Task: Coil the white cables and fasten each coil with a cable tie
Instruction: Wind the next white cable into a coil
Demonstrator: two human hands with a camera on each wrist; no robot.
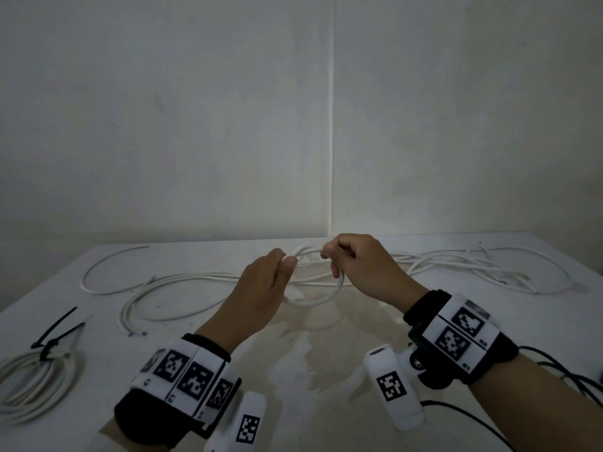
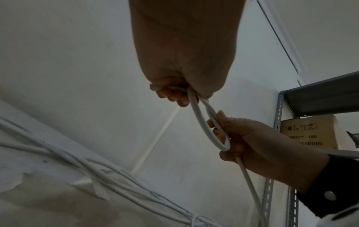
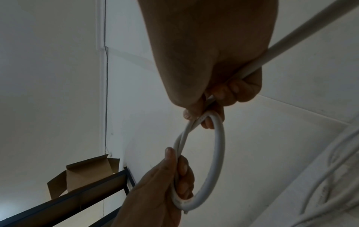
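Both hands up over table (image 1: 326, 370), first loop (image 1: 313, 300) forming between them. Your left hand (image 1: 261, 288) pinches loop's 9 o'clock side, thumb on top, cable end inside fist. Your right hand (image 1: 359, 265) curls round 3 o'clock side. Slack cable (image 1: 456, 261) runs out toward 3 o'clock, long axis left-right, so right hand nearer for next pull. Tied coil (image 1: 36, 380) at 8 o'clock, spare tie (image 1: 62, 327) just beyond it
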